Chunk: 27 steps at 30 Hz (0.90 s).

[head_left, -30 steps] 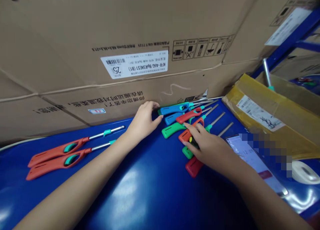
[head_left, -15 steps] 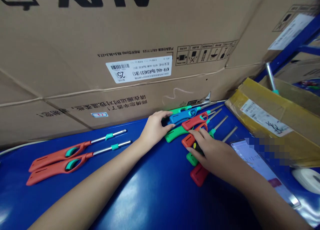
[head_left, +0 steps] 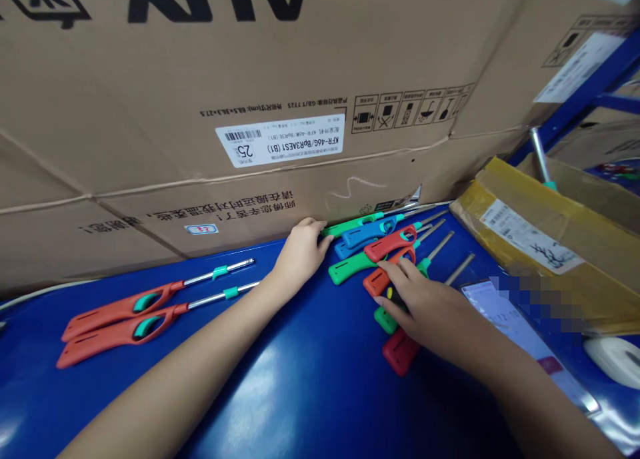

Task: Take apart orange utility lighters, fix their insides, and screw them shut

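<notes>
My left hand pinches the handle end of a green gas lighter that lies against the cardboard box. Beside it are a blue lighter, another blue handle partly underneath, a red lighter and a second green one. My right hand is curled round a black-and-yellow object, mostly hidden by the fingers. Its fingertips are close to an orange-red lighter. Below that hand, a green handle and a red handle stick out.
Two orange-red lighters lie at left on the blue table. A large cardboard box walls the back. At right are an open taped carton holding a lighter, a phone and a white roll.
My left hand has shifted slightly left and back, off the blue lighter handles, to the green lighter's end by the box. My right hand stays nearly in place.
</notes>
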Available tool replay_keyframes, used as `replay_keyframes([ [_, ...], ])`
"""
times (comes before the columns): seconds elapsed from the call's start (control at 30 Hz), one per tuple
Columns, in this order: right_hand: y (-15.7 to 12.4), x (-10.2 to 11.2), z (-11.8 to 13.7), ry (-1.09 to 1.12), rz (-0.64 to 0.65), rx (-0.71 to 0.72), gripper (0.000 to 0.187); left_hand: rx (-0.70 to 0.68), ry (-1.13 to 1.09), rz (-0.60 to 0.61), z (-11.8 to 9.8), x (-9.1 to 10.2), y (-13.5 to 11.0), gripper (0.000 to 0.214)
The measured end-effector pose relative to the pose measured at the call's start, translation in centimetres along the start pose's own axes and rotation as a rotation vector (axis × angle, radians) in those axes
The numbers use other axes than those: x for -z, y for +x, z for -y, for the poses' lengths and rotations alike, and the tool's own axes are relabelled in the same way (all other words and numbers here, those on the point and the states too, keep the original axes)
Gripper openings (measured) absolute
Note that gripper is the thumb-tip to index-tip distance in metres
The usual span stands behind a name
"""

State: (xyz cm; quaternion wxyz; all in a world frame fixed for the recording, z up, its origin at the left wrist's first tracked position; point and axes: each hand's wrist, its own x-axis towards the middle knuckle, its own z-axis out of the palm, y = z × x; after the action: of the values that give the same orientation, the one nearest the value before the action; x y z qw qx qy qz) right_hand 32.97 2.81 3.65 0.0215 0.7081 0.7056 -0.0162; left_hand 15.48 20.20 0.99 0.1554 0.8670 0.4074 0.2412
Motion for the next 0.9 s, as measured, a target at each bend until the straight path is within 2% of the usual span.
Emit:
replay_keyframes([
  [0.27, 0.0, -0.1, 0.0, 0.0, 0.001, -0.004, 0.052, 0.017, 0.022, 0.035, -0.1, 0.4, -0.3, 0.017],
  [0.5, 0.0, 0.3, 0.1, -0.004, 0.049, -0.013, 0.052, 0.06, -0.05, 0.002, -0.2, 0.6, -0.7, 0.04],
  [0.63, 0.0, 0.4, 0.1, -0.016, 0.042, -0.011, 0.052, 0.068, -0.148, 0.005, -0.3, 0.7, -0.9, 0.035],
  [0.73, 0.0, 0.3, 0.0, -0.018, 0.029, -0.001, 0.052, 0.11, -0.271, 0.063, -0.2, 0.8, -0.6, 0.027],
  [0.9, -0.1, 0.4, 0.1, -0.003, 0.048, -0.002, 0.052, 0.234, -0.559, 0.233, 0.1, 0.5, 0.2, 0.018],
])
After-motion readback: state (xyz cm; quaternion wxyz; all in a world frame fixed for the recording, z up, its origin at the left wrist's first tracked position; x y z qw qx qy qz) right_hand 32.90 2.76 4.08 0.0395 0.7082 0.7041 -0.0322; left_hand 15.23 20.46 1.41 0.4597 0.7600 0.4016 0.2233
